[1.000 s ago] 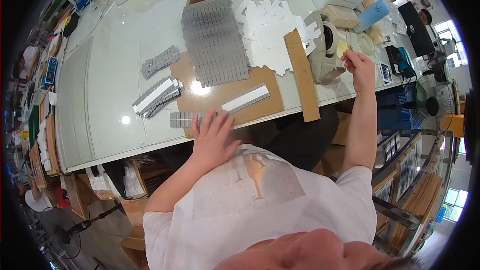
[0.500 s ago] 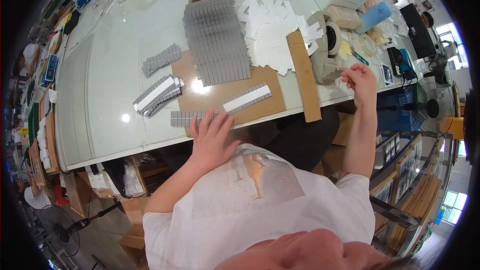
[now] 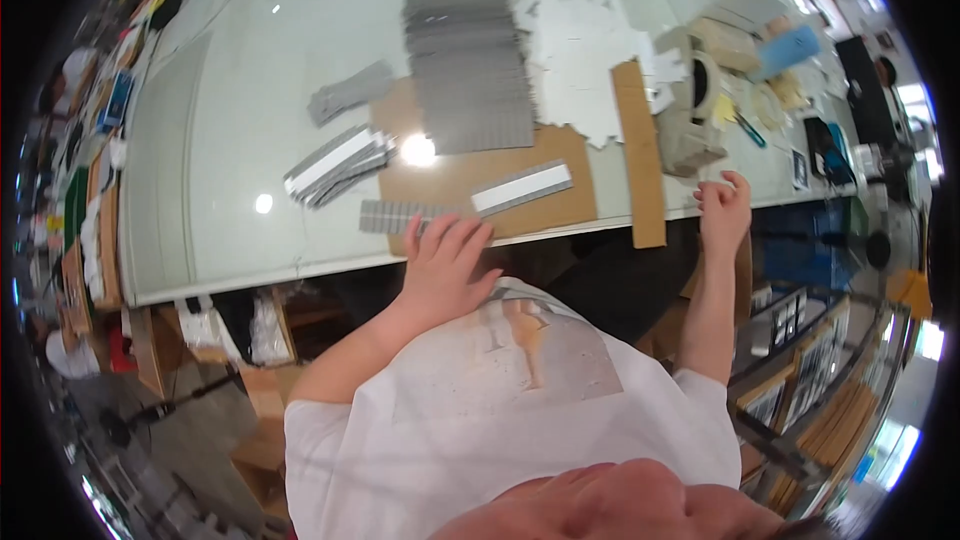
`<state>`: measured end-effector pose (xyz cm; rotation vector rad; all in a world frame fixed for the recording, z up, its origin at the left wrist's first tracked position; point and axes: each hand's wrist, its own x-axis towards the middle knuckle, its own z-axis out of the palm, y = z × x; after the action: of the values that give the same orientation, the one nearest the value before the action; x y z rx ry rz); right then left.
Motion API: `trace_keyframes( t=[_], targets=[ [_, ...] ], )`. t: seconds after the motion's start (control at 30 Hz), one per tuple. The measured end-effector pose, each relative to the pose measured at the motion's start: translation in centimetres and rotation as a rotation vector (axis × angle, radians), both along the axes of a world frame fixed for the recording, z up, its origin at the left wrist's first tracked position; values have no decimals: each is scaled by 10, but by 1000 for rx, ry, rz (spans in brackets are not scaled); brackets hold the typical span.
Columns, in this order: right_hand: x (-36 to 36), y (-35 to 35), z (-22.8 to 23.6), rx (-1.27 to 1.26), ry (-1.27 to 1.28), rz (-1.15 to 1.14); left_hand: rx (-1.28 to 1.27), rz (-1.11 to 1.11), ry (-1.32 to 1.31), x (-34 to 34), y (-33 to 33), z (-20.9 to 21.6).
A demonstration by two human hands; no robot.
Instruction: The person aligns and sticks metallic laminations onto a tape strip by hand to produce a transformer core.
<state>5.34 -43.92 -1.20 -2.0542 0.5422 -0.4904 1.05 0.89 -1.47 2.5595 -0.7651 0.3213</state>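
Observation:
My left hand (image 3: 445, 265) lies with its fingers stretched out over the right end of a grey segmented strip (image 3: 385, 217) at the table's front edge. Just beyond those fingers, a second grey strip with a white band along it (image 3: 522, 188) rests on a brown board (image 3: 560, 148). My right hand (image 3: 724, 212) hovers by the front edge, in front of a tape dispenser (image 3: 690, 145). Its fingers are curled together; anything between them is too small to make out. A flat cardboard strip (image 3: 640, 165) lies left of that hand.
A large stack of grey strips (image 3: 470, 60) covers the board's far part. White pieces (image 3: 585, 60) are spread right of it. Smaller strip piles (image 3: 340, 165) lie to the left. A blue bottle (image 3: 788, 50) and a teal-handled cutter (image 3: 750, 130) are at the right.
My right hand has come nearer to me and slightly left relative to the tape dispenser. My left hand stays on the grey strip. The whole view has shifted and is blurred.

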Motion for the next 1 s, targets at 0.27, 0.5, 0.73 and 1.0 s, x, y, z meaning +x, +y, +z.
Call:
trace_keyframes(
  t=[0.27, 0.5, 0.73, 1.0],
  targets=[
    [-37, 126, 21, 768, 110, 462, -24, 28, -6, -2, -2, 2],
    [-35, 217, 7, 1134, 370, 525, 15, 31, 8, 0, -3, 6],
    [-26, 231, 4, 1327, 578, 672, 47, 25, -26, -1, 1, -1],
    [-27, 236, 4, 1132, 626, 702, 60, 23, -29, 1, -2, -1]
  ],
)
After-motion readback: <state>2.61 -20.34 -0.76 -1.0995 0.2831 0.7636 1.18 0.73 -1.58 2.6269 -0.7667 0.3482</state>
